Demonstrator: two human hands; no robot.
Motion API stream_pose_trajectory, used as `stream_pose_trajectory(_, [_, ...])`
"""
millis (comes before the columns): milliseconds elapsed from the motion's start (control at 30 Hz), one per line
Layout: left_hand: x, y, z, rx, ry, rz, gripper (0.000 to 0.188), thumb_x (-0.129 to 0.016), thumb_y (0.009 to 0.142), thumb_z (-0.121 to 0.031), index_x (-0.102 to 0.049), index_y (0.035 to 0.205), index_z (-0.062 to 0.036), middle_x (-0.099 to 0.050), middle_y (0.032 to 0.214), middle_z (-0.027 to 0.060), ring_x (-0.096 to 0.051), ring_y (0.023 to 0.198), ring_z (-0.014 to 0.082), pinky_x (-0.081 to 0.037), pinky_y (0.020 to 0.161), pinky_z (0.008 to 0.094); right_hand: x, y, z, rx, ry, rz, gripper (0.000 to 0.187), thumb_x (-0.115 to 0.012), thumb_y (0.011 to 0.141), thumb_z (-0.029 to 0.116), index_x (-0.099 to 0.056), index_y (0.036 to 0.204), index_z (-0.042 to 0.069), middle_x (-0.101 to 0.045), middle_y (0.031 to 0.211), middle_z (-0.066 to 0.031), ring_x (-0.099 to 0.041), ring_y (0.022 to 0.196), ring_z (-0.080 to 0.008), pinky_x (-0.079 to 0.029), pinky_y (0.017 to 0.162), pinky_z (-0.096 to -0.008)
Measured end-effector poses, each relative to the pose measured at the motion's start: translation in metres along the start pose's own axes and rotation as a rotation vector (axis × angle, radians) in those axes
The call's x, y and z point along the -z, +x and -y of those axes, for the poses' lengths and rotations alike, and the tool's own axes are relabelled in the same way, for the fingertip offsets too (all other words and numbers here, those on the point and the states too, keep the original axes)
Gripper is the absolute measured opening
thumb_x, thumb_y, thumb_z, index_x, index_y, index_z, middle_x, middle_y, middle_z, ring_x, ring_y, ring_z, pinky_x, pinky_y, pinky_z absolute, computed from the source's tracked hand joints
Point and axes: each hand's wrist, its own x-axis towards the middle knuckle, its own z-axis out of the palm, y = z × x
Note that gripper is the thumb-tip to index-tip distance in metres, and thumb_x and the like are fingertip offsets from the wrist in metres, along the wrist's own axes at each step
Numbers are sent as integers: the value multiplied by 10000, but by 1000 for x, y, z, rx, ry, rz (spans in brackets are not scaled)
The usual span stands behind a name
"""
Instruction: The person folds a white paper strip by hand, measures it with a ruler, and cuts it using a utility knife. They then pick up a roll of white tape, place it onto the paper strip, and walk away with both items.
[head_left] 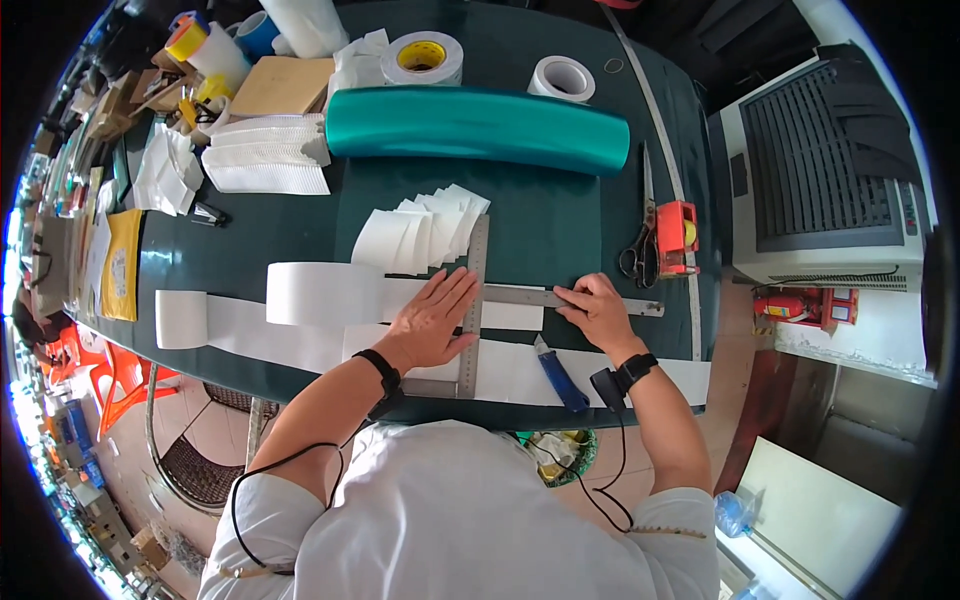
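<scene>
My left hand [432,322] lies flat with its fingers stretched out on a white strip, its fingertips against an upright-lying steel ruler [477,260]. The strip runs out of a white roll [322,293] to the left of that hand. A second steel ruler [635,307] lies crosswise over the strip's right part. My right hand [600,315] has its fingers bent and pinched at this crosswise ruler. Nearer to me, a blue utility knife [563,378] rests on another white strip [640,375]. Several cut white pieces [420,232] lie fanned out beyond my left hand.
A shiny green roll [478,128] lies across the table's far side, with tape rolls [422,58] behind it. Scissors [645,225] and a red tape dispenser [677,238] stand at right. Stacked white sheets [265,155] and another white roll [181,320] are at left.
</scene>
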Motion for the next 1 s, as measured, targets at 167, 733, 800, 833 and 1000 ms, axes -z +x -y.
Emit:
stream_pose_trajectory(167, [1,1,0,-17,1,-6,733,-555,960,-417,-336,1509,16,-331,1581,173,-264,1491,319,-169,1243,442,0,0,1,-31,18,21,362,-807,756,136,-770,1115,163,-556,903,-44,-556,905,-231,-497,785,-340])
stream_pose_trajectory(733, [0,1,1,-17,4,20,729,-521,980,-425,-313,1520,19,-286,1605,184,-222,1512,329,-149,1248,443,0,2,-1,-39,19,60,354,-795,786,141,-765,1138,148,-555,914,-44,-547,937,-228,-488,831,-336])
stream_pose_trajectory(800, [0,1,2,-17,6,26,731,-519,981,-428,-311,1520,21,-284,1605,186,-220,1512,329,-149,1249,441,-1,2,-2,-35,21,66,356,-791,790,138,-762,1145,147,-553,917,-47,-545,942,-230,-488,840,-335])
stream_pose_trajectory(833, [0,1,2,-17,7,27,731,-519,981,-428,-311,1520,21,-284,1605,186,-220,1512,329,-149,1249,441,-1,2,-2,-35,22,65,356,-791,790,138,-762,1145,147,-553,917,-47,-545,942,-230,-488,840,-335])
stream_pose_trajectory(1000, [-1,1,1,-20,21,16,734,-529,974,-426,-323,1511,30,-299,1595,189,-235,1505,331,-159,1246,442,-1,2,-1,-46,20,75,355,-785,800,139,-760,1154,148,-552,923,-51,-545,947,-233,-488,851,-335])
